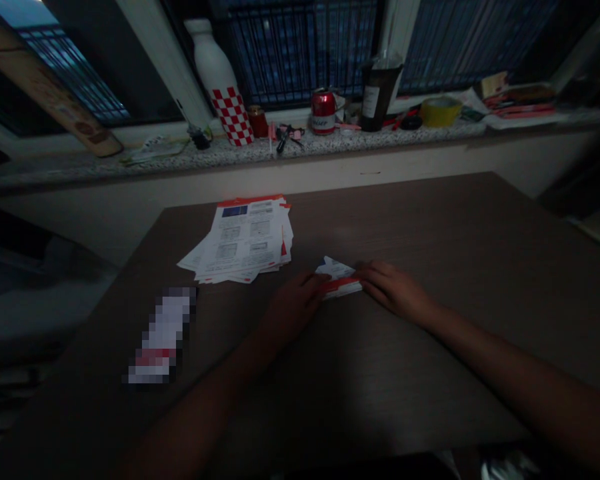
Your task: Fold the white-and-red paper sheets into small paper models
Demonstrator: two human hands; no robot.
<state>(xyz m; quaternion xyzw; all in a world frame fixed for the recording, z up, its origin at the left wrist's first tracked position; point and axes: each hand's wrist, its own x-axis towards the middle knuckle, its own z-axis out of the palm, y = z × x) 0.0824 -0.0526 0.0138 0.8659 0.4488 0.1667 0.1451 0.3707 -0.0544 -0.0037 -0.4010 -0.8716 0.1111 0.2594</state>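
A small folded white and red paper [338,278] lies on the dark brown table [430,227]. My left hand [294,305] presses on its left edge with the fingers curled down over the paper. My right hand [393,287] rests on its right edge, fingers together and laid flat against it. Both hands touch the paper from either side. Just behind and to the left lies a stack of printed white and red sheets [245,239].
A blurred-out rectangular object [163,333] lies at the table's left. On the stone window sill [220,155] stand a white bottle with red checks [223,83], a red can [323,111], a dark bottle [377,93], a yellow tape roll [440,111] and papers.
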